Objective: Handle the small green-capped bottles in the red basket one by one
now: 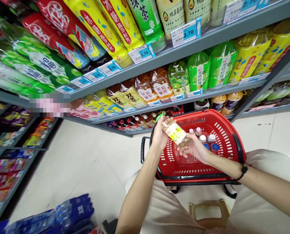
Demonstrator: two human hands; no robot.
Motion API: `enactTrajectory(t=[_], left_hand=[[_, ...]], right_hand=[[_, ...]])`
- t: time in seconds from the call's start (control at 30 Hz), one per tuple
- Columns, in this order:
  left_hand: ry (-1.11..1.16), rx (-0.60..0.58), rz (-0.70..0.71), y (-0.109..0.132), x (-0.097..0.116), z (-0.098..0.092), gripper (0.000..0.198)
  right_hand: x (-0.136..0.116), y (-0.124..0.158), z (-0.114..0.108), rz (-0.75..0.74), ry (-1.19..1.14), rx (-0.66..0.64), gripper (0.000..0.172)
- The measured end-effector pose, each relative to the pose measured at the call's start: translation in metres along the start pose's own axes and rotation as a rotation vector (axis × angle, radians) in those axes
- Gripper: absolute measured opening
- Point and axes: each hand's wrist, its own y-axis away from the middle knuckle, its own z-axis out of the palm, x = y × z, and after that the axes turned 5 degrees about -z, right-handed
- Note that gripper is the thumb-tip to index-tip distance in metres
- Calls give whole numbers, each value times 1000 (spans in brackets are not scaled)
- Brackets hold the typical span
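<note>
Over a red shopping basket [209,114], a left hand [160,135] is gripping a green-capped drink bottle [175,132], the right hand [196,148] steadying its base. Inspection is seemingly underway, the next move calling for steady support.

I can read 2.70 on the price tags [187,33], 绿茶 on a green bottle [146,19], 冰糖雪梨 on yellow bottles [119,24], 茉莉蜜茶 on amber bottles [161,85], 双萃 on beige bottles [131,96] and 金桔柠檬 on lime bottles [223,68]. The label [177,134] on the bottle I grip [174,131] is too small to read surely.
</note>
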Motion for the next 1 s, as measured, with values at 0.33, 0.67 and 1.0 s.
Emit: enactTrajectory(t=[0.33, 0.67, 1.0], left_hand=[[156, 55, 25, 0, 8, 2, 15], [167, -2, 31, 0, 5, -1, 21], [110, -40, 59, 4, 7, -2, 29]], right_hand=[[14, 4, -18, -607, 821, 278, 55], [-2, 0, -21, -722, 954, 287, 55], [-7, 2, -7, -196, 151, 158, 52]])
